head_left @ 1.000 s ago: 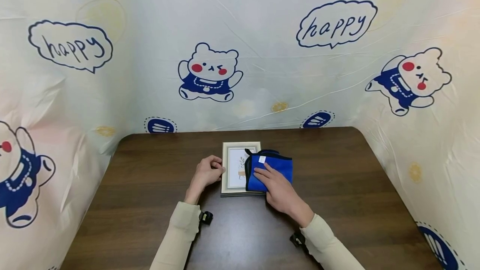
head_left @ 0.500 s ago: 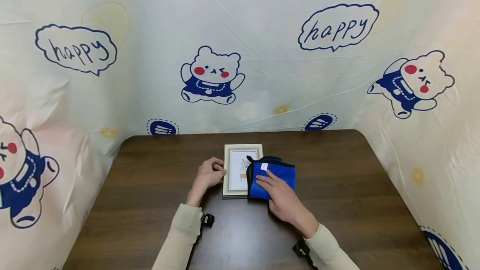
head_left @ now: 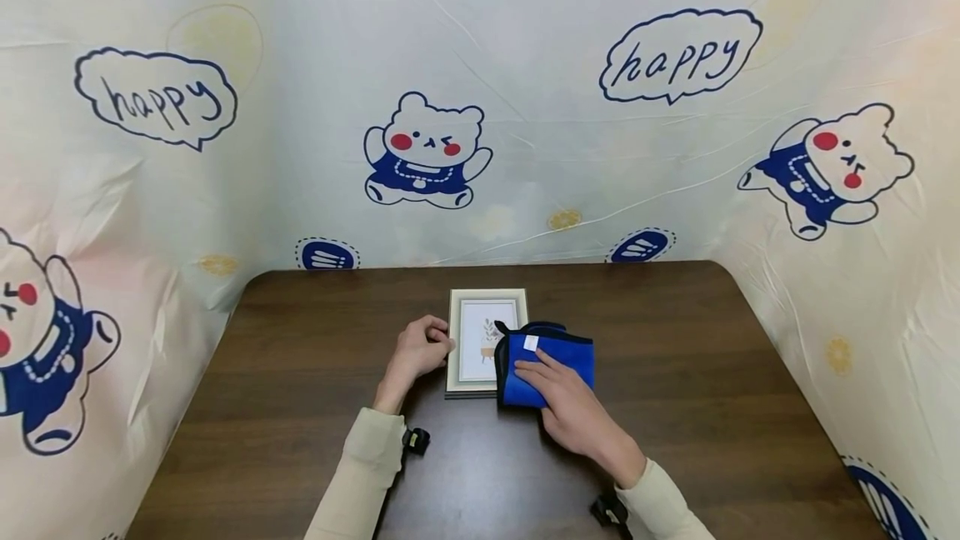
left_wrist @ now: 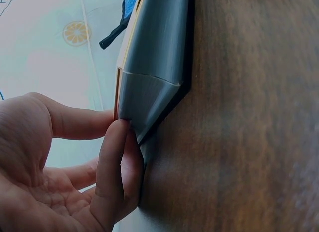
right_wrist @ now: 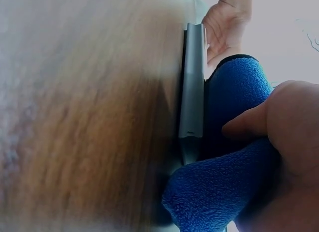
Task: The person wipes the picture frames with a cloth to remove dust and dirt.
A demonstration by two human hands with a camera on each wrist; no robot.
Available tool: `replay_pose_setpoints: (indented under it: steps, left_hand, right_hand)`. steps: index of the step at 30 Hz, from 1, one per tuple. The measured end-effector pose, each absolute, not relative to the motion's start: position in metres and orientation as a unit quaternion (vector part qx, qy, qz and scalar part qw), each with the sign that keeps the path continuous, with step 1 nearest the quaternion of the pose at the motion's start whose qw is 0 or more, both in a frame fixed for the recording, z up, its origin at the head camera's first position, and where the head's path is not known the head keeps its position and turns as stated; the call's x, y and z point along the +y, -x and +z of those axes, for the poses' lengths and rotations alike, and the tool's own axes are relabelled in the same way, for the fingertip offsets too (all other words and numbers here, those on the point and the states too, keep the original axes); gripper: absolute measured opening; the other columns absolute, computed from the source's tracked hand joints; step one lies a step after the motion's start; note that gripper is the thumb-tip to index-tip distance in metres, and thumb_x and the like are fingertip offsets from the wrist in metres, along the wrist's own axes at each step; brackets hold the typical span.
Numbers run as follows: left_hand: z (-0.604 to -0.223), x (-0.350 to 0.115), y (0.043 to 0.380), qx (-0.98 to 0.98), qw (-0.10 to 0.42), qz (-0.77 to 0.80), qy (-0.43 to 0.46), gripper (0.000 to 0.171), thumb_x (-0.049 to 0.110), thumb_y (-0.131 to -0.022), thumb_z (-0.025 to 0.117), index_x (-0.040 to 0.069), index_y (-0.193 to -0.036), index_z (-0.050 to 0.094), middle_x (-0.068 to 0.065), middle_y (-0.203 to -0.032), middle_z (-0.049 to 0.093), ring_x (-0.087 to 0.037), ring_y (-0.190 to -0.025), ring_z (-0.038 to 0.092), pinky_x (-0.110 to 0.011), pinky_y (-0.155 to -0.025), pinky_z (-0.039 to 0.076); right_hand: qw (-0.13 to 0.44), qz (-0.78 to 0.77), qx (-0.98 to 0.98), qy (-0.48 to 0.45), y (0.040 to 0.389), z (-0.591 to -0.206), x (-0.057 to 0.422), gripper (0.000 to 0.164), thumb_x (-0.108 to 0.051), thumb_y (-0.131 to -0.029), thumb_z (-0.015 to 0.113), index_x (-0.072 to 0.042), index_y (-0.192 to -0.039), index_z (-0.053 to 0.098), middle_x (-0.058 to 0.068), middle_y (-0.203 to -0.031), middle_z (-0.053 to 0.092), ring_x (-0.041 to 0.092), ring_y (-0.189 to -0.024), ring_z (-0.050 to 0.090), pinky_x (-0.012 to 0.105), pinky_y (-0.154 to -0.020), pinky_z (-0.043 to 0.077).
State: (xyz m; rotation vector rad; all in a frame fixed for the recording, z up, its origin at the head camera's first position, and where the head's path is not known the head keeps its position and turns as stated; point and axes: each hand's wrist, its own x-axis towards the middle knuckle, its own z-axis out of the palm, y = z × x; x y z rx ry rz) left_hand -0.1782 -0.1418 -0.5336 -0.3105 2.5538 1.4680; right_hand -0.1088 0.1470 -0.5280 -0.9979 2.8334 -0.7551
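A picture frame (head_left: 474,340) with a pale border and a plant print lies flat on the table. Its left edge is pinched by my left hand (head_left: 415,354); in the left wrist view the thumb and fingers meet at the grey frame side (left_wrist: 154,57). Over the frame's right part lies a folded blue cloth (head_left: 576,357) with black trim and a white tag. My right hand (head_left: 581,415) holds it against the frame, fingers extended on top. In the right wrist view the thumb (right_wrist: 246,123) sits among the cloth's fuzzy folds (right_wrist: 214,192). The cloth hides the frame's lower right corner.
The dark wooden table (head_left: 315,340) extends around the frame on all sides. Behind it and at both sides hangs a pale curtain (head_left: 540,48) printed with bears and "happy" bubbles. Small black cameras (head_left: 416,441) sit at both wrists.
My right hand and the blue cloth have slid toward me and slightly right, baring more of the frame's upper right. The left hand stays at the frame's left edge. The head view has shifted slightly.
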Motion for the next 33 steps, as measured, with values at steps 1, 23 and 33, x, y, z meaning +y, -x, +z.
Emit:
replay_pose_setpoints:
  steps: [1, 23, 33]
  left_hand:
    - [-0.534, -0.142, 0.178, 0.859, 0.091, 0.494, 0.104, 0.028, 0.011, -0.095, 0.074, 0.003, -0.121, 0.068, -0.008, -0.096, 0.068, -0.018, -0.072, 0.068, -0.032, -0.068, 0.061]
    - [-0.535, -0.142, 0.179, 0.861, 0.08, 0.492, 0.101, 0.025, 0.011, -0.092, 0.074, 0.004, -0.116, 0.07, -0.004, -0.09, 0.065, -0.015, -0.067, 0.067, -0.03, -0.066, 0.059]
    - [-0.535, -0.144, 0.179, 0.862, 0.082, 0.491, 0.098, 0.027, 0.011, -0.092, 0.075, 0.004, -0.117, 0.069, -0.005, -0.091, 0.066, -0.015, -0.066, 0.068, -0.03, -0.066, 0.059]
  right_hand:
    - [0.023, -0.245, 0.915, 0.321, 0.108, -0.528, 0.147, 0.067, 0.015, -0.086, 0.056, -0.006, -0.149, 0.061, 0.009, -0.156, 0.059, 0.041, -0.157, 0.038, 0.064, -0.12, 0.037]
    - [0.057, -0.377, 0.883, 0.275, 0.119, -0.505, 0.169, 0.043, 0.001, -0.099, 0.06, -0.017, -0.136, 0.069, 0.001, -0.135, 0.072, 0.025, -0.125, 0.067, 0.054, -0.107, 0.053]
    - [-0.021, -0.463, 0.853, 0.239, 0.144, -0.496, 0.166, 0.046, 0.008, -0.095, 0.057, -0.02, -0.129, 0.071, -0.001, -0.114, 0.075, 0.018, -0.095, 0.064, 0.038, -0.089, 0.05]
